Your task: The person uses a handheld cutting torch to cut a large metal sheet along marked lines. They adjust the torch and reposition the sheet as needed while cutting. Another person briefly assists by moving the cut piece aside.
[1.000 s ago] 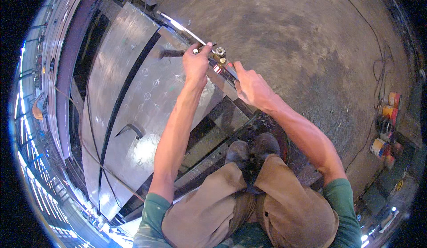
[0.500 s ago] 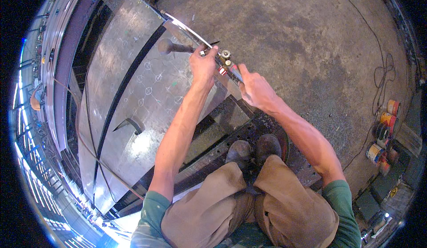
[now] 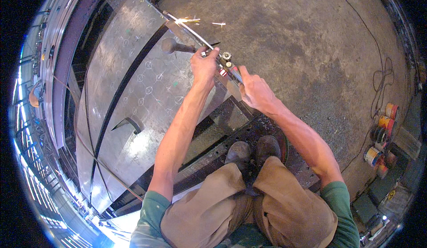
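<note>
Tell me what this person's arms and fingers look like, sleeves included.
The left forearm and right forearm are bare, with no watch visible. Neither the left fingers nor the right fingers wear gloves. Above, the left sleeve and right sleeve are short, green cloth, ending near the elbows.

A head-worn fisheye camera is looking down from close above, facing past near knees [image 3: 227,179] toward far floor [image 3: 289,30].

Has a patchy, stained brown floor [image 3: 311,34].
Glows along the left with bright white strips of light [image 3: 30,177].
</note>
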Demonstrator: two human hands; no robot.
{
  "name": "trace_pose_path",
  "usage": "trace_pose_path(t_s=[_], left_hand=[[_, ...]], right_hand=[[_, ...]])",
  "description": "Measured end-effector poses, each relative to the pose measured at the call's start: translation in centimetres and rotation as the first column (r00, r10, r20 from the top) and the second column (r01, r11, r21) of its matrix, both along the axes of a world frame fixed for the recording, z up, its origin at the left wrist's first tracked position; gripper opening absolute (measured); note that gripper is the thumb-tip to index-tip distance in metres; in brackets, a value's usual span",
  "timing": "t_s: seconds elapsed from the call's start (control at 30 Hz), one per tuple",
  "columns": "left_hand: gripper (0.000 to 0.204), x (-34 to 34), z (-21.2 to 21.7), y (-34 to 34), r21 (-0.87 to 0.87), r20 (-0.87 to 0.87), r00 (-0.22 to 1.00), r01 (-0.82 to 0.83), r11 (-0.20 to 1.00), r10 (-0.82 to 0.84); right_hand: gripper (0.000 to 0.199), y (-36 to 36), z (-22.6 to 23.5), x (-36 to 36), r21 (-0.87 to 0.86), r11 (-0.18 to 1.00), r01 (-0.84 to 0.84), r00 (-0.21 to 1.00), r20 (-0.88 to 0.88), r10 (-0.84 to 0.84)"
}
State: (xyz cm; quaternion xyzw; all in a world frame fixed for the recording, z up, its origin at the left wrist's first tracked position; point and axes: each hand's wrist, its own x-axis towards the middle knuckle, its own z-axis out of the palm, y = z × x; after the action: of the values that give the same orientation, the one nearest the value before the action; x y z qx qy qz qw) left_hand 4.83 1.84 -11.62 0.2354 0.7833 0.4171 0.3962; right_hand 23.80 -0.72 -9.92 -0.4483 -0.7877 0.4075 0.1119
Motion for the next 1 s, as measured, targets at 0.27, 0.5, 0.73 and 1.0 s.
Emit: trace_pose_path(t_s=[0.27, 0.5, 0.73, 1.0], left_hand=[[0.057, -0.2, -0.4, 0.1, -0.008, 0.013, 1.0, -0.018, 1.0, 0.018], [0.06, -0.2, -0.4, 0.1, -0.01, 0.019, 1.0, -0.014, 1.0, 0.014], [0.055, -0.1, -0.2, 0.1, 0.013, 0.057, 0.998, -0.013, 1.0, 0.012], [0.031, -0.1, -0.9, 0.2, 0.059, 0.002, 0.999, -0.037, 0.998, 0.037]], right_hand=[[0.039, 0.1, 0.0, -0.3, -0.032, 0.999, 0.016, 1.0, 0.009, -0.016], [0.038, 0.0, 0.0, 0.0, -0.019, 1.0, 0.013, 1.0, 0.0, -0.013], [0.037, 0.0, 0.2, -0.1, -0.002, 1.0, 0.005, 1.0, 0.003, -0.005], [0.037, -0.1, 0.8, -0.3, 0.003, 1.0, 0.016, 1.0, 0.001, -0.016]])
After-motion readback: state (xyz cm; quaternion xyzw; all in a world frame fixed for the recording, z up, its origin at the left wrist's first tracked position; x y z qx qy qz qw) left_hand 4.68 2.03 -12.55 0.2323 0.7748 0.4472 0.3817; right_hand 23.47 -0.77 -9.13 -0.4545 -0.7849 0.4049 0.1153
